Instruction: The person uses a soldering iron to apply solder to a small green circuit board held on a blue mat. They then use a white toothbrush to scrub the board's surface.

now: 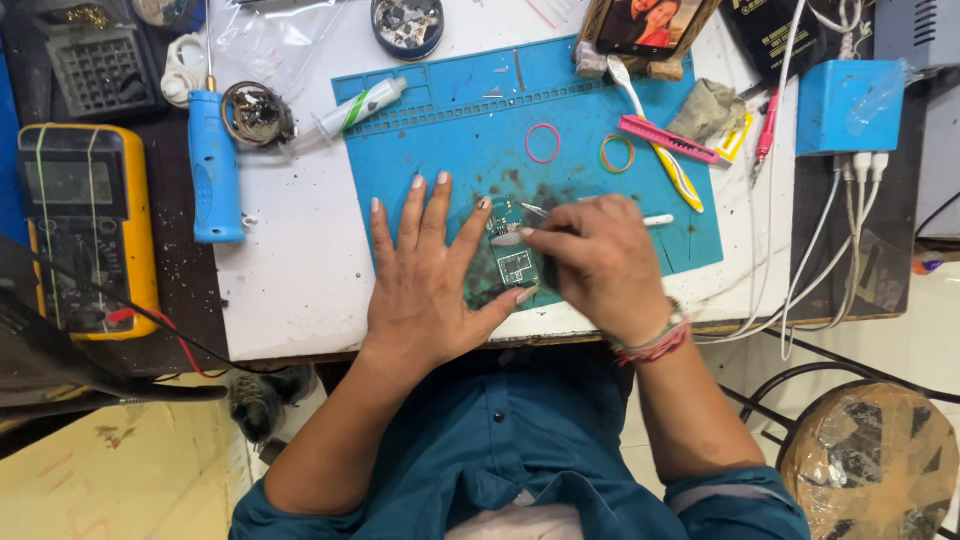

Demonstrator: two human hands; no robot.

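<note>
Head view: left hand [425,275] flat, fingers spread, on blue mat [450,110] — index and thumb bracket small green circuit board [515,262] near mat's front edge. Right hand [600,262] closed around thin metal tweezers [535,211], tip over board's top end. Pink rubber band [543,143] and second band [617,153] lie farther back on mat. Yellow multimeter [85,225] sits far left of table [290,260].
</note>
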